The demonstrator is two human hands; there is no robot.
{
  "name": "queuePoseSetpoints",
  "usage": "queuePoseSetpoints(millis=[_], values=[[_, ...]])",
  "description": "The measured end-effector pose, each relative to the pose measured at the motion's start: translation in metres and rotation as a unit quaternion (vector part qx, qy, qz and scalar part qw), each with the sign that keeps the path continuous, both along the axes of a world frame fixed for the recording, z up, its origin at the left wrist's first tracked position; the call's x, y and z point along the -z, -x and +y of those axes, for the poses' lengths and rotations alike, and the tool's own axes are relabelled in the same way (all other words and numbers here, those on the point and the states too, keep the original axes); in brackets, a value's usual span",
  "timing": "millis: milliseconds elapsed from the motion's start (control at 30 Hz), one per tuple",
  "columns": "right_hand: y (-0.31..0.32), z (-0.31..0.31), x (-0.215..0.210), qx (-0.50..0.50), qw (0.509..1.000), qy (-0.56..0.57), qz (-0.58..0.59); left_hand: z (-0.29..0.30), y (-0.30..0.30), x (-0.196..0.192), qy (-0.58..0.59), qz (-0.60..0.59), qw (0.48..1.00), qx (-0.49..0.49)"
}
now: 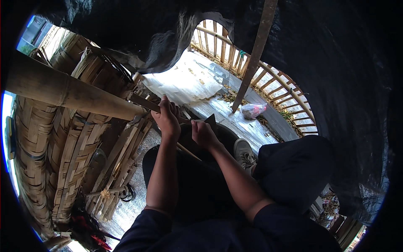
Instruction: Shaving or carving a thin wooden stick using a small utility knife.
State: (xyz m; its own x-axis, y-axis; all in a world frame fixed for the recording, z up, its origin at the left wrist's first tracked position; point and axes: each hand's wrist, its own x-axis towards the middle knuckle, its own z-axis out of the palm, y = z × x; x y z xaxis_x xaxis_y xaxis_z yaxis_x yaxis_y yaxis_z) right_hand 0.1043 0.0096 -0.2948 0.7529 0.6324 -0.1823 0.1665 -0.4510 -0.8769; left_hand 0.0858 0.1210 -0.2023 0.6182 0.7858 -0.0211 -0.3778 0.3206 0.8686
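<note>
My left hand [168, 122], thumb raised, is closed around a flat brown strip of wood or bamboo [143, 102]. One end of the strip sticks out to the upper left, beside a thick bamboo pole. Just to the right and slightly lower, my right hand [204, 134] is curled into a fist. A dark, pointed, flat piece [211, 120] shows beyond its knuckles; whether the fist grips it is hidden. A thin light stick [189, 151] slants below both hands. Under them is a dark rounded shape, partly covered by my dark clothing.
The bamboo pole [84, 95] crosses from the left. Woven bamboo panels [69, 155] and a bundle of slats [119, 168] stand there. A long flat bar [257, 54] slants down ahead. Dark sheeting hangs around; beyond lie a plastic bag [253, 110] and a bamboo fence [289, 94].
</note>
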Motion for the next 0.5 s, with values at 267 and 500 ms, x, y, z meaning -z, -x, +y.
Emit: queuePoseSetpoints(millis=[267,500], values=[[0.006,0.011,-0.017,0.022,1.000,0.013,-0.016,0.007,0.002,0.007,-0.008,0.009,1.000,-0.005],[0.010,-0.010,0.027,0.079,0.996,0.011,-0.025,0.004,-0.004,0.005,0.001,-0.009,1.000,0.005]])
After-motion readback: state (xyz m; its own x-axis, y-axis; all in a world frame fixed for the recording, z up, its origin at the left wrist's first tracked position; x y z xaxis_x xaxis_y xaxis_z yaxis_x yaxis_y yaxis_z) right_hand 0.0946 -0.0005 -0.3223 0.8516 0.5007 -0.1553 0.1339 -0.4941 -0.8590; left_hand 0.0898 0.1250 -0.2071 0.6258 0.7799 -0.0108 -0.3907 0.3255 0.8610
